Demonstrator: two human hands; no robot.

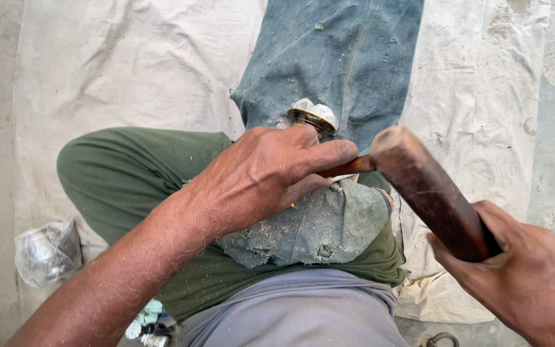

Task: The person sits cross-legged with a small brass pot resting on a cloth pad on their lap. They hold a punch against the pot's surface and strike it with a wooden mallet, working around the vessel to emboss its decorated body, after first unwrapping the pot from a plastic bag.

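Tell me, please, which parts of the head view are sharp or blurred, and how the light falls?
Head view: soft, even daylight, no glare and only faint shadows; the left hand and the dusty denim are sharp; the wooden mallet in the right hand looks slightly smeared, as does the thin tool near its head; the plastic bag at the left edge is softer.

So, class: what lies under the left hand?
Under the left hand, a reddish tool shaft pokes out over dusty denim cloth on the lap. Its working tip is covered by the fingers.
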